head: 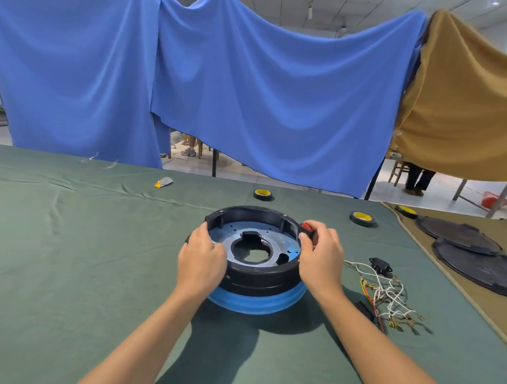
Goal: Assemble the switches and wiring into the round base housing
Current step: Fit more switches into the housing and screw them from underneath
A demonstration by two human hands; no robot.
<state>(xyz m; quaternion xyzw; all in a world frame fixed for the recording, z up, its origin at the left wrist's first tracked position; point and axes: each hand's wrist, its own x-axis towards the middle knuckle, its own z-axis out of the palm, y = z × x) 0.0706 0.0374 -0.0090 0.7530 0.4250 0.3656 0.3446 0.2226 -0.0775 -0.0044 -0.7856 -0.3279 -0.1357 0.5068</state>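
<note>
While the left hand (201, 259) grips the round black plastic base housing (258, 275) at frame centre, the right hand (322, 254) pinches a red switch (306, 226) at its right rim, where skewed pressure could jam it.

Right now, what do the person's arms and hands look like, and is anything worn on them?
The left hand and right hand are bare: no gloves, rings, watch or wristband show. The left forearm and right forearm are uncovered down to the picture's lower edge, so no sleeve is visible.
</note>
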